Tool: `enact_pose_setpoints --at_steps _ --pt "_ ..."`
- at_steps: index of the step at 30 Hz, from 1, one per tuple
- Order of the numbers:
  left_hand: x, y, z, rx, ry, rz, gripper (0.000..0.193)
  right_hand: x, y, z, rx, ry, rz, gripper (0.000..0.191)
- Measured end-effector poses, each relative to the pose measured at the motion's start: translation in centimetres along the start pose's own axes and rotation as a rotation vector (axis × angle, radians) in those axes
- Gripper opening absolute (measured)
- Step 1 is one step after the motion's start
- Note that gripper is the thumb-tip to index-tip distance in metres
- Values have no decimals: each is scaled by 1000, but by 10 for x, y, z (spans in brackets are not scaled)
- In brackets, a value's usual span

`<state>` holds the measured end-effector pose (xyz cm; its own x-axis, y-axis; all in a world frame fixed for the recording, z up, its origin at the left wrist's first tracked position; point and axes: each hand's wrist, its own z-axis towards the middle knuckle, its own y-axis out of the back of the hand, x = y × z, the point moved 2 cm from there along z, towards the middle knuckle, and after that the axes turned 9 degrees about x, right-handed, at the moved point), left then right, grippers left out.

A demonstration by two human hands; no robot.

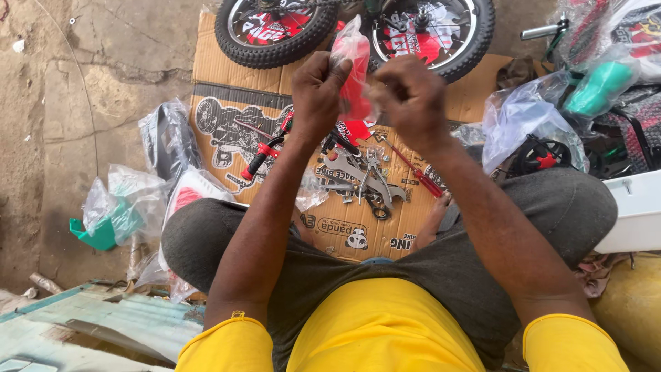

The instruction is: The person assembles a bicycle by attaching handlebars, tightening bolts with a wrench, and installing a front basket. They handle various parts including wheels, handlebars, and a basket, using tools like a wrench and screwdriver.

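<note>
Both hands, left hand (318,93) and right hand (411,96), grip the bagged red part (352,69). Unwrapping seems underway. Next likely needs tearing the plastic

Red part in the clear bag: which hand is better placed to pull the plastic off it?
Probably the right hand. It pinches the bag's lower edge beside the red part, while the left hand is clenched around the part through the plastic, steadying it. Both are closed on the same bag.
</note>
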<state>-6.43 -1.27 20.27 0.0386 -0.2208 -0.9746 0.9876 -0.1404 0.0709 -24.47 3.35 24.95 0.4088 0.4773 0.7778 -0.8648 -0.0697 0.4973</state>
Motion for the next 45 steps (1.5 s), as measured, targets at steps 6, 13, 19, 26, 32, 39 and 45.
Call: enact_pose_setpoints --at_steps 6,13,19,26,32,39,45 --pt "-12 -8 -4 143 -53 33 29 -3 -16 14 -87 18 -123 20" --pt "-18 6 -1 -58 -232 328 31 -17 -16 24 220 -168 152 27" --pt "0 11 -3 -109 -226 302 28 -14 -29 29 440 -186 48 22" --pt "14 19 -10 -161 -175 311 26 -18 -51 15 541 -78 -5 16" --pt "15 41 -5 -222 -161 370 31 -14 -58 7 600 -150 -75 4" --pt "18 58 10 -335 19 286 33 25 -49 6 516 78 -234 13" --pt "23 52 14 -129 48 -29 33 47 -39 4 365 323 -309 17"
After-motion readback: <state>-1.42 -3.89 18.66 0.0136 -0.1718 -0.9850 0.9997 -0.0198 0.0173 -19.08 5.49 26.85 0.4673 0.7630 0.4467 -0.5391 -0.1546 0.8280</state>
